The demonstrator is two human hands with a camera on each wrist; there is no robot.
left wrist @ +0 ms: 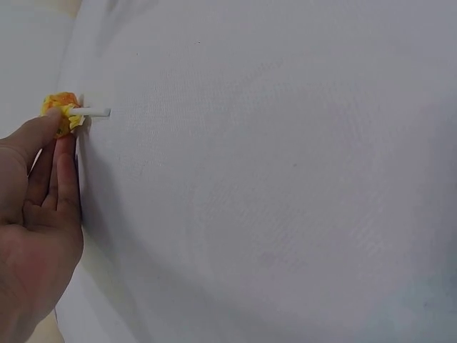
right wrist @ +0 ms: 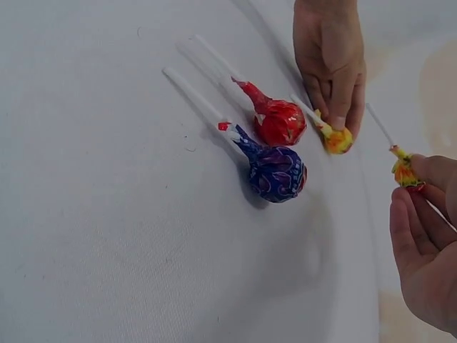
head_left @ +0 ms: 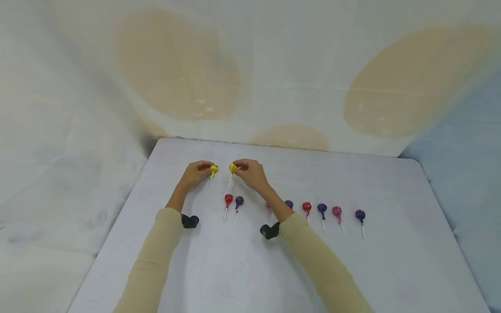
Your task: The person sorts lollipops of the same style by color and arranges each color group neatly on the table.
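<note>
1. My left hand [head_left: 194,174] pinches a yellow lollipop [head_left: 213,168] in its fingers, toward the tabletop's [head_left: 391,269] far edge.
2. My right hand [head_left: 252,174] pinches a second yellow lollipop [head_left: 232,168] just beside it.
3. A red lollipop [head_left: 228,199] and a purple lollipop [head_left: 239,201] lie nearer me.

I wear long, close-fitting beige sleeves [head_left: 156,256] that end just short of my wrists. A small black camera [head_left: 189,221] sits strapped under each wrist; my hands [head_left: 195,174] are bare.
</note>
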